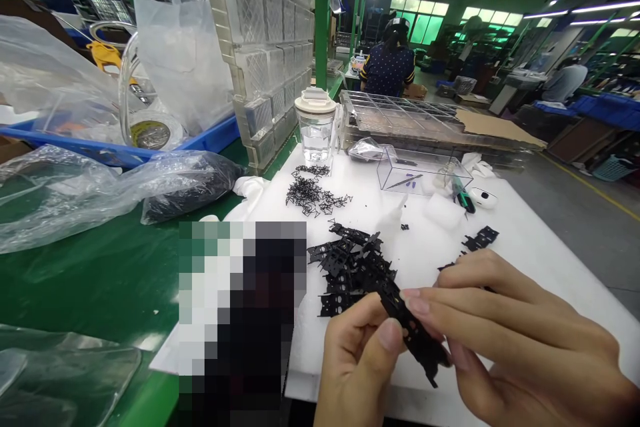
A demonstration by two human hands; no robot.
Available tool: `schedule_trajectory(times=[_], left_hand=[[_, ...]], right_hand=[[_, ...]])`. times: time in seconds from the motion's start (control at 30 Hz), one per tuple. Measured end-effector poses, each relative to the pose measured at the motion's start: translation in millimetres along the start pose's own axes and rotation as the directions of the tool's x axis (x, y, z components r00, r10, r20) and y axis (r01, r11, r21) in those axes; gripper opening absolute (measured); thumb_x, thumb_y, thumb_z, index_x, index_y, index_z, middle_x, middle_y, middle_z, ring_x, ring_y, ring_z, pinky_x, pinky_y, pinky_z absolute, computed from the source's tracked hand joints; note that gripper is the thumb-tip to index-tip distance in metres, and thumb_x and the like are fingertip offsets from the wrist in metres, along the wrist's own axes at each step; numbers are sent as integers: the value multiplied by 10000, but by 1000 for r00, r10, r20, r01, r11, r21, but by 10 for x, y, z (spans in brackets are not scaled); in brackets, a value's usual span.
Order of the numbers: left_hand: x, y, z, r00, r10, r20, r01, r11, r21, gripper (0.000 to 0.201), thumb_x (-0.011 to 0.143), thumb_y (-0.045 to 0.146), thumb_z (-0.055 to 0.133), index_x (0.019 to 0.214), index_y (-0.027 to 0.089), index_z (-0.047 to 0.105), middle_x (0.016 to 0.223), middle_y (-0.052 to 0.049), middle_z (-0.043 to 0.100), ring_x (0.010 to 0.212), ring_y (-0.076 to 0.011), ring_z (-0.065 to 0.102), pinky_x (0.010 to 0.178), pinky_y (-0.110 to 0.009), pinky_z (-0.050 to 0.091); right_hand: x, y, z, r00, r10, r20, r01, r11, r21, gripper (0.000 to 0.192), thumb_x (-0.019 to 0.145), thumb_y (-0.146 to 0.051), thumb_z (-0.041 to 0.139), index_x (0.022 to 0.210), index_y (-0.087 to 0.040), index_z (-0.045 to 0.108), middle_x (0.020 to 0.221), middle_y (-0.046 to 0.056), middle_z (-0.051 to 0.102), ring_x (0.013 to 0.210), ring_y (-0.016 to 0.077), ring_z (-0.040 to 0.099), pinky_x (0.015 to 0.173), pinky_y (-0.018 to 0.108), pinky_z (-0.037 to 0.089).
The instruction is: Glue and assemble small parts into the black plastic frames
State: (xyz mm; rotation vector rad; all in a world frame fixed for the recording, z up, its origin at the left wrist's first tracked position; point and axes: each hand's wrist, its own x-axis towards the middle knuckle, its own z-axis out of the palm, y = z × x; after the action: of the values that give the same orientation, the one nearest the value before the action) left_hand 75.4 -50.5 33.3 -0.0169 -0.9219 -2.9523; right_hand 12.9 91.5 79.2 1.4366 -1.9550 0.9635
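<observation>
Both hands share a pinching grip on a thin black plastic strip (413,333): the left hand (357,363) clamps its lower part between thumb and fingers, the right hand (510,333) its upper edge, low over the white surface (540,247). It looks light, stiff and brittle, with small cut-outs. Holding it by the solid edges seems safest, as its thin webs may snap.

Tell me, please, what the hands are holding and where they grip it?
Both hands hold one black plastic strip: left hand pinches its middle, right hand fingertips its upper part.
</observation>
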Motion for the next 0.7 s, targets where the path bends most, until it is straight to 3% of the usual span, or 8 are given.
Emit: schedule_trajectory(times=[0.23,0.47,0.6,0.7], left_hand=[[-6,-17,-68,996,-23,83,25,999,-23,208,927,365,756,978,180,837,776,-68,771,740,-217,737,817,-351,588],[-45,-57,-141,985,-114,127,119,992,-34,371,904,467,731,914,99,774,707,-81,702,541,-149,656,555,-244,536],[-44,-75,-148,988,-113,104,123,988,-97,367,864,459,747,836,93,742,657,-89,689,524,-154,637,478,-217,487],[-53,-68,-137,984,-145,103,156,981,-112,387,859,471,758,870,84,752,666,-88,698,531,-138,629,501,-210,492]], right_hand=[[3,21,-28,999,13,32,-14,1000,27,387,808,86,608,1130,-88,731,966,83,746,889,202,670,712,331,600],[-237,171,-113,967,180,181,-189,982,30,437,944,-38,603,1271,-296,736,1234,92,648,1002,211,707,752,291,640],[-324,162,-99,955,229,187,-241,970,44,409,953,-85,626,1286,-293,740,1240,111,636,991,229,715,774,306,662],[-325,148,-90,960,201,193,-208,978,17,469,924,-19,645,1296,-291,732,1213,91,649,969,199,713,784,279,653]])
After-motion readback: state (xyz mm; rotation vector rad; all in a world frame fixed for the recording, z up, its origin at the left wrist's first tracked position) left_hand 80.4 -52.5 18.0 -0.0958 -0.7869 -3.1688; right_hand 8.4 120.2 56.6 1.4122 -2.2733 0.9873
